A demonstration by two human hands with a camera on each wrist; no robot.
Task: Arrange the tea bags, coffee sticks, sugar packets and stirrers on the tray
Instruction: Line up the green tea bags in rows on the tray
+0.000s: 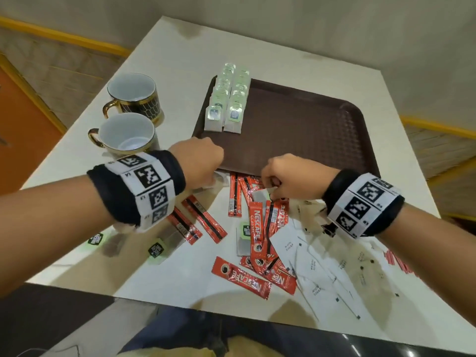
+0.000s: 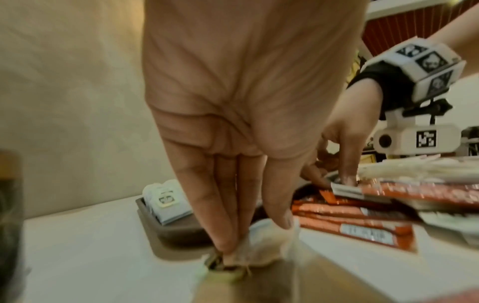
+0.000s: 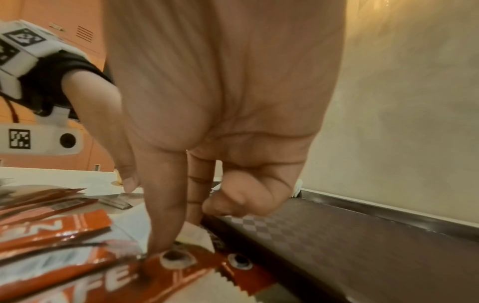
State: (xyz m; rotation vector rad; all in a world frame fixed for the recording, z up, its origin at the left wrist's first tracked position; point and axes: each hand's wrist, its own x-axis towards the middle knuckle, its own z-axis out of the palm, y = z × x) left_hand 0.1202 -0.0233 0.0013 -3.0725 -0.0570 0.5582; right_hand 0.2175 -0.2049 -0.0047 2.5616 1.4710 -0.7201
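left hand [image 1: 200,161] fingers [image 2: 228,215] pinch tea bag [image 2: 261,246]; right hand [image 1: 291,176] fingers [image 3: 166,205] pinch another tea bag [image 1: 261,195].

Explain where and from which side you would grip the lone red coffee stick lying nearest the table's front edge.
Pinch the coffee stick across its narrow width near the middle, coming straight down from above. It lies flat and diagonal on the table, apart from the pile, with both long edges free, so either hand should be turned to match its slant.

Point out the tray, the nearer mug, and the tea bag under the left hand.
tray [image 1: 296,130], head view, bare textured floor right of the tea bag rows.
nearer mug [image 1: 123,130], head view, white inner wall.
tea bag [image 2: 261,244], left wrist view, crumpled pouch that the left hand [image 2: 233,102] pinches.
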